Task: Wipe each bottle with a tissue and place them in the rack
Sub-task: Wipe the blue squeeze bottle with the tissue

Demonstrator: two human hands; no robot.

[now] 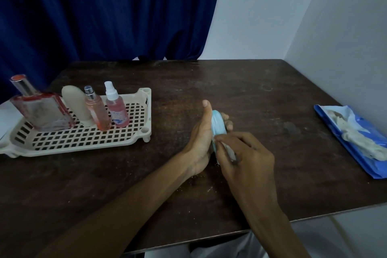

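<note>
My left hand (201,140) grips a small light-blue container (218,125) above the table's middle, thumb up and fingertips curled round its far side. My right hand (247,157) pinches a crumpled white tissue (229,152) against the container's lower edge. The cream rack (144,130) stands at the left. In it stand a square red perfume bottle (41,111), a cream bottle (78,104) on its cap, an orange spray bottle (97,111) and a pink spray bottle (117,109).
A blue tissue packet (343,132) with white tissues spilling out lies at the table's right edge. The dark wooden table (240,90) carries small white crumbs near my hands. A blue curtain hangs behind and a white wall stands at the right.
</note>
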